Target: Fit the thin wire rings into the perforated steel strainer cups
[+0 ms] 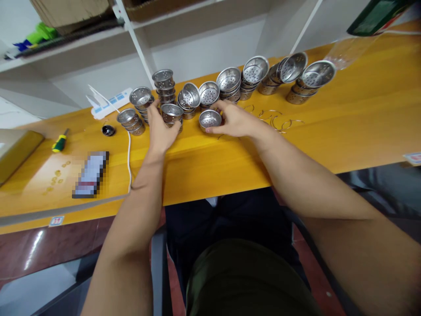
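Stacks of small perforated metal strainer cups stand in a row along the back of the yellow table. My left hand (162, 131) is wrapped round a short stack of strainer cups (172, 112), thumb at its right side and fingers at its left. My right hand (237, 119) grips a single strainer cup (210, 118) from the right, with the thumb at its front and the fingers behind. This cup sits just in front of another stack (209, 93). A taller stack (163, 79) rises behind my left hand.
Thin wire rings (279, 123) lie right of my right hand. To the left are a phone (91, 174), a screwdriver (60, 141), a small dark round part (108, 130), small yellow rings (56, 179), a power strip (112, 103) and a white cable (129, 162). White shelving (210, 39) stands behind.
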{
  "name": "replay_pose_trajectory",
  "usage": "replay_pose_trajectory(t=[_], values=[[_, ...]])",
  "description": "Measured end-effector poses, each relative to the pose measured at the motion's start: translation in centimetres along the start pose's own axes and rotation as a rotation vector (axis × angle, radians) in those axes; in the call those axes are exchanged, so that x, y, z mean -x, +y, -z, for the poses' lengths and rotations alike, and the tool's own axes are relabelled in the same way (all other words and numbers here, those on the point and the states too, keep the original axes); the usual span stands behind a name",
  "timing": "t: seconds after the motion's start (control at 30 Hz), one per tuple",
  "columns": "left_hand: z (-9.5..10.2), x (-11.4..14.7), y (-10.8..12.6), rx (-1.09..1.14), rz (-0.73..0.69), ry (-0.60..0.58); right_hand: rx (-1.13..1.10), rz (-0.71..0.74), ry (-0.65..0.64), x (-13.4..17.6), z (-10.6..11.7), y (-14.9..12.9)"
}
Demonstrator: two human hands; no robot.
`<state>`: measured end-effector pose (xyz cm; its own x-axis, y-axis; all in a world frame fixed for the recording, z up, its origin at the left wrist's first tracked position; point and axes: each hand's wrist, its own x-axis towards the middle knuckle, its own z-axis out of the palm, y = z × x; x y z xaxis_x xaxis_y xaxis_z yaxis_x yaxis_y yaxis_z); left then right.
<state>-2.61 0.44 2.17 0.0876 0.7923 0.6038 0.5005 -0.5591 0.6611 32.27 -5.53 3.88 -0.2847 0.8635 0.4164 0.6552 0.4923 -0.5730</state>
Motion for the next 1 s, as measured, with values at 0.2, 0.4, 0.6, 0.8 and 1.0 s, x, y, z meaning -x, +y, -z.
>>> replay_pose_trajectory(t=[0.2, 0.4, 0.6, 0.8, 1.0], values=[[-0.5, 0.6, -0.4, 0.01, 0.105, -0.131, -0.012, -0.093, -0.053, -0.3, -1.5, 0.7], [-0.6, 0.5, -0.9, -0.02, 0.172, -0.052, -0.057, -0.155, 0.041, -0.6, -2.7, 0.3], [-1.2, 0.7, -0.1, -0.011, 0.158, -0.078, -0.05, -0.06, 0.178, -0.3, -1.7, -1.2], [-1.6, 1.0, 0.5, 0.007, 0.156, -0.082, 0.041, 0.094, 0.179, -2.3, -1.8, -3.1], [-1.6, 1.3, 0.4, 0.011, 0.161, -0.078, 0.137, 0.077, 0.123, -6.9, -2.5, -3.1]])
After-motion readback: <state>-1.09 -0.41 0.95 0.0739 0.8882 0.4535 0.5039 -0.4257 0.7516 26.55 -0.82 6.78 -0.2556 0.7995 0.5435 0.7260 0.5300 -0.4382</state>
